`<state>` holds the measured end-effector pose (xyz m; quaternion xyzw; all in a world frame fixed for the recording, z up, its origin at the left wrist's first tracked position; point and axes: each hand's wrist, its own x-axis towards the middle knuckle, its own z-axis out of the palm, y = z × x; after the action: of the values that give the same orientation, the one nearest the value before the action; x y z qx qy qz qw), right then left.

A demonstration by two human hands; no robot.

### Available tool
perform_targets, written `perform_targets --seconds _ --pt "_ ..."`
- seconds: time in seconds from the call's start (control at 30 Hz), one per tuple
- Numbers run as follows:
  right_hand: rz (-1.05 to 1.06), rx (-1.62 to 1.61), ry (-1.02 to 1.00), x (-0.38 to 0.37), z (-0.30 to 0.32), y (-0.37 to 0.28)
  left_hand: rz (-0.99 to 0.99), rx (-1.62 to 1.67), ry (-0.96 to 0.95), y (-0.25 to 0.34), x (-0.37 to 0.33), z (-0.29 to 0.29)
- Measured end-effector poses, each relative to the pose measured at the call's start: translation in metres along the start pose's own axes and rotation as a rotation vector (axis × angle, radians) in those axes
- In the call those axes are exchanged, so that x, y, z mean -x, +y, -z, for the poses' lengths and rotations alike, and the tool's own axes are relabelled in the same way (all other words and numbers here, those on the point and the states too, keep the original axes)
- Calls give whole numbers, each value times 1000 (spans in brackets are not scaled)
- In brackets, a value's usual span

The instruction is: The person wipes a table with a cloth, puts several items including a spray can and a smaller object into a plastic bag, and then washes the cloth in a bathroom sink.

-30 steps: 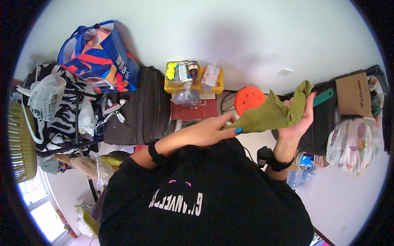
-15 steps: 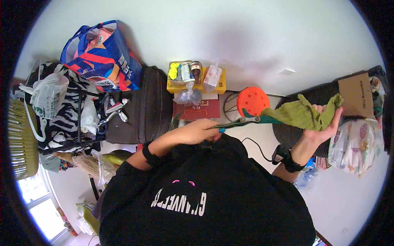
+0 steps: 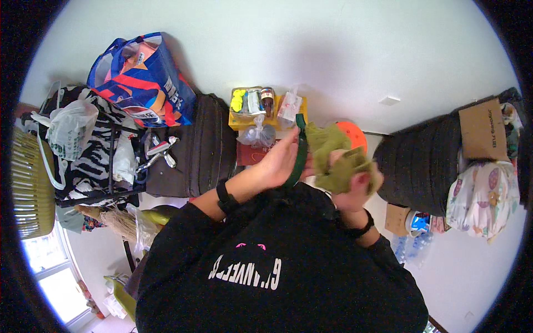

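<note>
In front of my chest, my left hand has its fingers against a dark green, narrow curved strip, which stands nearly upright along the palm; the thumb is hidden. Just to the right, my right hand grips a crumpled olive-green cloth, blurred by motion. The cloth's upper part reaches left to the strip, and I cannot tell whether they are joined. Behind the cloth, an orange round stool top is partly hidden.
Against the wall stands a yellow box with small items on it. Left are a dark suitcase, a blue patterned shopping bag and a zebra-striped bag. Right are a black ribbed case, a cardboard box and a white printed bag.
My right hand has come left and nearer my chest with the cloth, which is now bunched up. The green strip has swung from lying sideways to upright at my left hand.
</note>
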<state>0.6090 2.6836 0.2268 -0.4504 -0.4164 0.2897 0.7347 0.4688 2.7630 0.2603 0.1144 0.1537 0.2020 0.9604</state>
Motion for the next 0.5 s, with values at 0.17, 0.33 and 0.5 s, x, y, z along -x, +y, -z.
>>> perform_targets --seconds 0.17,0.33,0.5 --pt "475 83 -884 -38 -38 -50 -65 256 184 0 -8 18" --pt "98 44 -848 -32 -23 -50 -93 360 24 16 -3 28" --pt "-737 -631 -376 -25 23 -64 -606 175 196 40 7 26"
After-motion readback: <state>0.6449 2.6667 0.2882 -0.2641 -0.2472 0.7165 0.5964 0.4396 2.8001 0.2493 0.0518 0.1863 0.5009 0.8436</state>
